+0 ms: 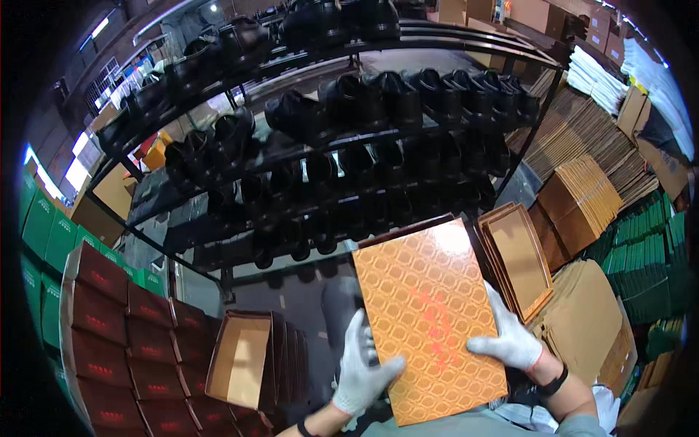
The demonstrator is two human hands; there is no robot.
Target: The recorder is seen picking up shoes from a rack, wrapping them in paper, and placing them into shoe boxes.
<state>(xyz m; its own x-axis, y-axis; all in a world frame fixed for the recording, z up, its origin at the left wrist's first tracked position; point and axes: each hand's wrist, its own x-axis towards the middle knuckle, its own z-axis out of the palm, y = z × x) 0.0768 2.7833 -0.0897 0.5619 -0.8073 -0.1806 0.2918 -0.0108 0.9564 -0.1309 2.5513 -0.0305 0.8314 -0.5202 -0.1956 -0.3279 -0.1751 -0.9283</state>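
- Box lid [426, 320]: orange, patterned, flat face up, at centre-low of the view; tilted slightly, long axis running from 11 to 5 o'clock.
- Left hand [362, 368]: gloved, at the lid's 8 o'clock edge; fingers curled around that edge, closed on the lid.
- Right hand [512, 339]: gloved, at the lid's 3 o'clock edge; fingers spread flat on the top face, thumb side hidden, gripping the lid.
- Lid stack [518, 258]: brown nested trays, just beside the lid at 2 o'clock, partly behind it.
- Open box [240, 357]: brown interior, at 9 o'clock of the lid, apart from it.
- Red boxes [116, 335]: stacked wall at far 9 o'clock.
- Shoe rack [349, 138]: black shoes in tiers, at 12 o'clock, well apart.
- Flat cardboard [597, 138]: bundles at 1 to 2 o'clock.
- Handling note, as judgement: best held by both opposite edges with even pressure, kept level, corners squared before seating; glossy face likely slippery under gloves, so firm edge hold advised, no bending of the thin walls.
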